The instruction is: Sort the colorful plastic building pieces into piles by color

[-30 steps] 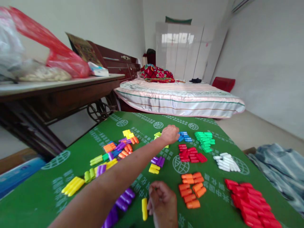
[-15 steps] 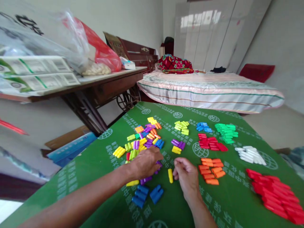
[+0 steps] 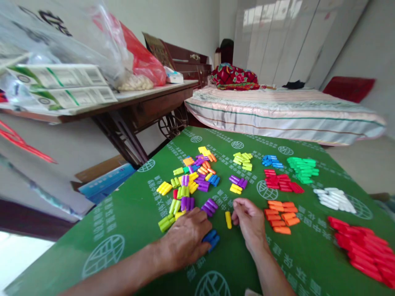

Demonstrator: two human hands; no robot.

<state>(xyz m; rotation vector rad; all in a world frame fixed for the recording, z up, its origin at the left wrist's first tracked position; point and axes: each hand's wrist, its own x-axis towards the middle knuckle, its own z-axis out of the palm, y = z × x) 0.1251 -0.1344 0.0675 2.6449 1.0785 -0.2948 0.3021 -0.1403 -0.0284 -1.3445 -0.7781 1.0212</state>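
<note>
My left hand (image 3: 185, 238) lies palm down on the green mat (image 3: 129, 218), covering blue plastic pieces (image 3: 211, 239) whose ends stick out at its right side. My right hand (image 3: 250, 222) rests just to the right with fingers curled loosely, beside a single yellow piece (image 3: 228, 220) that it touches or nearly touches. A mixed heap of coloured pieces (image 3: 193, 181) lies beyond my left hand. Sorted piles lie to the right: orange (image 3: 280, 214), red (image 3: 282, 181), green (image 3: 302, 168), white (image 3: 335, 199), small blue (image 3: 271, 161) and yellow-green (image 3: 243, 159).
A long row of red pieces (image 3: 364, 250) lies at the mat's right edge. A dark wooden table (image 3: 145, 105) with bags and boxes stands at the left, a bed (image 3: 277, 115) behind the mat. The mat's left edge drops off beside cardboard on the floor.
My left hand drew back from the far blue pile to the near part of the mat and now lies over blue pieces. The view swung left and nearer. My right hand stayed by the yellow piece.
</note>
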